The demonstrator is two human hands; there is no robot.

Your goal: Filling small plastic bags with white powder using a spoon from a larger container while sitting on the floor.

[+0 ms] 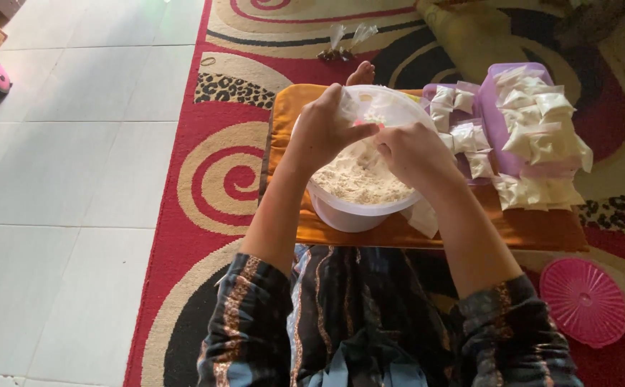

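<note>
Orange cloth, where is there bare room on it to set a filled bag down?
Bare strips of the orange cloth lie in front of the packet pile, and left of the tub. The right side is crowded with packets and purple trays.

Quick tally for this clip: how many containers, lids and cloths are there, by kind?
White tub of powder: 1
Purple tray with filled packets: 1
Pink lid: 1
Orange cloth: 1
Total: 4
The packets are heaped, too many to count. The left hand and right hand hold a small bag.
</note>
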